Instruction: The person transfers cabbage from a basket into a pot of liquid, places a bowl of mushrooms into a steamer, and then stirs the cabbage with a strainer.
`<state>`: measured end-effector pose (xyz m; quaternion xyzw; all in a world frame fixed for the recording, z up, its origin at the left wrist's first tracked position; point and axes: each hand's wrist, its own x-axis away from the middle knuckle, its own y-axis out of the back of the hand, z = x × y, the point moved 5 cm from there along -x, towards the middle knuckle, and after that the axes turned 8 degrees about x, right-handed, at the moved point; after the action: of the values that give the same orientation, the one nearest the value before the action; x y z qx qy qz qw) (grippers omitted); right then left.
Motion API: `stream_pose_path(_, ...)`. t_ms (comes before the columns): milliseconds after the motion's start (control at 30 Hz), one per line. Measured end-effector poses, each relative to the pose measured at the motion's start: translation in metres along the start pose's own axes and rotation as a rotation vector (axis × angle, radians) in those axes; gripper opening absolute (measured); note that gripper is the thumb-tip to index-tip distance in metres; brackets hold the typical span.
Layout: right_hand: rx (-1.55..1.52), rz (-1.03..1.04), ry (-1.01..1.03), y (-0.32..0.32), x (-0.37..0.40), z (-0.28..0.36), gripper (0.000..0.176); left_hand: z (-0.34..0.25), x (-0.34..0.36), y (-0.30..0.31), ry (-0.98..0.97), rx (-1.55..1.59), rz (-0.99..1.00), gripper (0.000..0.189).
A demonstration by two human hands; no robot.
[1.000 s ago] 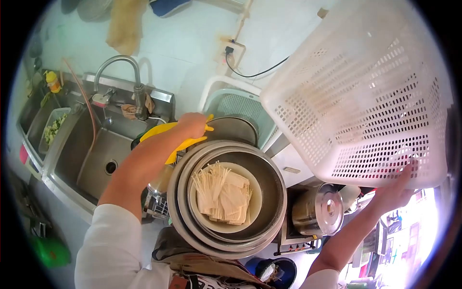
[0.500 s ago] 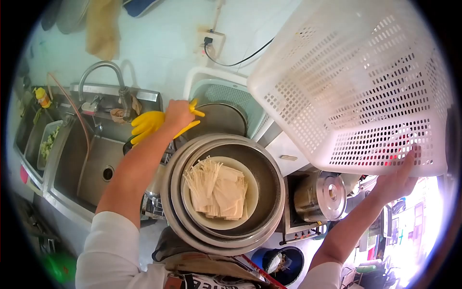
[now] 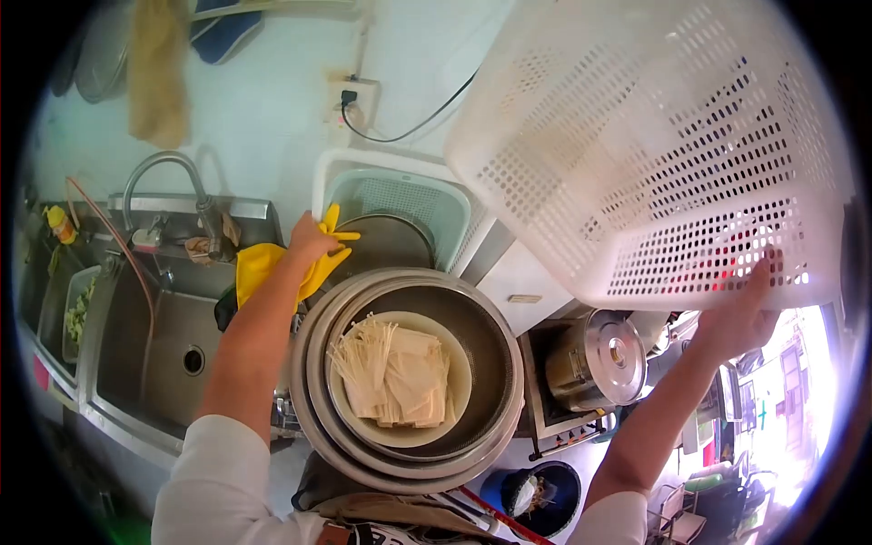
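My left hand is closed on yellow rubber gloves, whose fingers stick out to the right and whose wider part hangs to the left. It is above the space between the sink and the stacked metal bowls. My right hand grips the lower rim of a large white perforated plastic basket, held up tilted at the right. In front of my body, the stacked metal bowls hold a pale bowl containing enoki mushrooms and flat pale slices.
A steel sink with a curved faucet is at left. Against the wall stands another white basket with a green one inside, beside a round metal lid. A lidded pot sits on the stove; a dark bin stands below.
The view has turned, so the scene sits further left and lower. The gloves have shifted in my left hand, with more yellow fingers showing at the right. My right hand keeps hold of the basket.
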<state>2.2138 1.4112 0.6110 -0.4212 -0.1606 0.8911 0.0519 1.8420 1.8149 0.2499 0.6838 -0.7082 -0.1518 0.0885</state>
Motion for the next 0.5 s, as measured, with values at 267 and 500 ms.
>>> stream_pose_path(267, -0.131, 0.079, 0.135, -0.036, 0.018, 0.005, 0.030, -0.018, 0.025, 0.008, 0.077, -0.149, 0.161, 0.043)
stream_pose_path(500, -0.246, 0.066, 0.195, -0.047, 0.028, 0.015, 0.027, -0.037, 0.057, 0.015, -0.031, -0.245, 0.109, 0.054)
